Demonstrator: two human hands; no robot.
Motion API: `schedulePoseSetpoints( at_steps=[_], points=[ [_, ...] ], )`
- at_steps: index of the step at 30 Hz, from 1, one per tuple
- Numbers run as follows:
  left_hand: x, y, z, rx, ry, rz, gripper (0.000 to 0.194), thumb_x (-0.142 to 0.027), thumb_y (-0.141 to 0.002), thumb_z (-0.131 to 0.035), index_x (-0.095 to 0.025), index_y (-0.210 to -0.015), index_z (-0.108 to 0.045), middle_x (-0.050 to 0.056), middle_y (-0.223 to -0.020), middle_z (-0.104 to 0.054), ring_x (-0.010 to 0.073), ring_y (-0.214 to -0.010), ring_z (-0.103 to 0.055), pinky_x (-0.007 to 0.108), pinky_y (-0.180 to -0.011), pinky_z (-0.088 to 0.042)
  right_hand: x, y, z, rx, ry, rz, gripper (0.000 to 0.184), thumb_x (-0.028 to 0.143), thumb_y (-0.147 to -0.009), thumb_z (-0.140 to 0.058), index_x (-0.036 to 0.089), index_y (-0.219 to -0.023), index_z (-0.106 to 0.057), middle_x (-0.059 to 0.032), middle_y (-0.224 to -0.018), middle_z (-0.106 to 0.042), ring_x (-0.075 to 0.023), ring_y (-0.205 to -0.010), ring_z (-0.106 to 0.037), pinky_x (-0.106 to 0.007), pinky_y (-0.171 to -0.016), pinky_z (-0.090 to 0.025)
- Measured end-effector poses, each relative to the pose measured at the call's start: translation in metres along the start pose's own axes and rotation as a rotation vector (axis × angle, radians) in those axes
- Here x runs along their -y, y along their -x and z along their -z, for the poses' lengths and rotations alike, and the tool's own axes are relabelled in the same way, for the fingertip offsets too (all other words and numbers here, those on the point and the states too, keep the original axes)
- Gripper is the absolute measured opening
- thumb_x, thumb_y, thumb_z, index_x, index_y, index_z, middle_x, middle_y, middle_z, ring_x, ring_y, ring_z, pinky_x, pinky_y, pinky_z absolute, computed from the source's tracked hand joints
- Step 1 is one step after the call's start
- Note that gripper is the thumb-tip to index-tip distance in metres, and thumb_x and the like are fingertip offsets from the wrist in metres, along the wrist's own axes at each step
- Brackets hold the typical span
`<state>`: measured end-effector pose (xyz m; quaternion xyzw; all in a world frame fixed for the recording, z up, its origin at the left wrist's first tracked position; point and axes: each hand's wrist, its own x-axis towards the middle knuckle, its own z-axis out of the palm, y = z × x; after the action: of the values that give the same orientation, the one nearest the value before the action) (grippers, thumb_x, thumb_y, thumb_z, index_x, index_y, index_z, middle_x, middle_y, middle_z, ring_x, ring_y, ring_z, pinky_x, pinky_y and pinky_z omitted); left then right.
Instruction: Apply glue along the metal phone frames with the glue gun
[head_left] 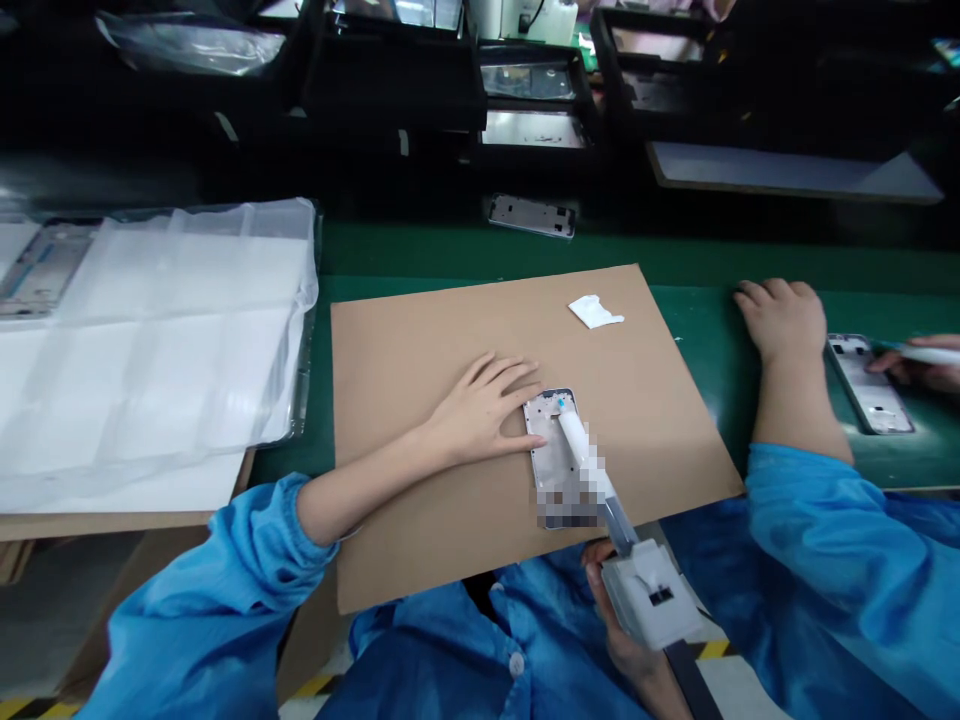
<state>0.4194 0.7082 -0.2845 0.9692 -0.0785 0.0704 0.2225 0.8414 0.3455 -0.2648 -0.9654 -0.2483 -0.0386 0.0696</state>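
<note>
A phone frame point(550, 460), silvery with a dark rim, lies on a brown cardboard sheet point(420, 520). My left hand point(487, 410) rests flat with fingers spread; its index finger and thumb touch the frame's left edge and inner face. Below the board, my right hand point(630, 650) is closed around a white handheld tool point(649, 595) with a boxy body and a long tube. The tube's white tip reaches over the frame's upper part, near a small blue spot. Pixelation hides part of the tube and the frame, and the tool covers some right-hand fingers.
A crumpled white scrap point(596, 311) sits on the board. Another phone frame point(532, 216) lies behind it on the green table point(420, 250). Plastic-covered white trays point(187, 330) stand left. At right, a co-worker's hand point(787, 315) and sleeve flank another frame point(870, 385).
</note>
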Motion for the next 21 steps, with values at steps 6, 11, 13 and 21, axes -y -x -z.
schedulePoseSetpoints(
  at_steps=[6,11,13,21],
  points=[
    [-0.001,0.000,0.001,0.010,-0.015,0.003,0.083,-0.085,-0.106,-0.057,-0.026,-0.164,-0.063,0.010,-0.178,-0.051,0.0346,-0.167,-0.044,0.057,-0.146,-0.020,0.017,-0.014,-0.001,0.091,0.385,0.200,0.053,0.019,-0.121,-0.029,0.006,-0.153,-0.071,-0.0186,-0.174,-0.046,-0.0275,-0.149,-0.045,-0.044,-0.108,-0.038],
    [-0.001,0.000,0.002,0.015,-0.015,0.013,0.084,-0.086,-0.105,-0.058,-0.026,-0.164,-0.063,0.009,-0.179,-0.051,0.0341,-0.168,-0.043,0.056,-0.146,-0.020,0.021,-0.010,0.004,0.109,0.669,0.260,0.065,0.021,-0.123,-0.015,0.006,-0.160,-0.065,-0.0130,-0.176,-0.045,-0.0278,-0.143,-0.046,-0.044,-0.101,-0.038],
    [-0.001,0.000,0.001,0.015,-0.016,0.019,0.084,-0.087,-0.105,-0.056,-0.027,-0.164,-0.062,0.009,-0.179,-0.051,0.0333,-0.168,-0.043,0.056,-0.146,-0.020,0.022,-0.007,0.007,0.107,0.670,0.263,0.067,0.022,-0.123,-0.013,0.007,-0.161,-0.065,-0.0119,-0.176,-0.045,-0.0277,-0.142,-0.047,-0.043,-0.102,-0.038],
    [-0.001,0.000,0.000,-0.004,-0.011,0.020,0.083,-0.087,-0.105,-0.056,-0.028,-0.163,-0.063,0.008,-0.178,-0.052,0.0334,-0.167,-0.044,0.058,-0.146,-0.021,0.001,-0.008,0.013,0.175,0.590,0.323,0.065,0.021,-0.121,-0.017,0.012,-0.166,-0.063,-0.0159,-0.174,-0.047,-0.0298,-0.141,-0.053,-0.045,-0.100,-0.045]
  ],
)
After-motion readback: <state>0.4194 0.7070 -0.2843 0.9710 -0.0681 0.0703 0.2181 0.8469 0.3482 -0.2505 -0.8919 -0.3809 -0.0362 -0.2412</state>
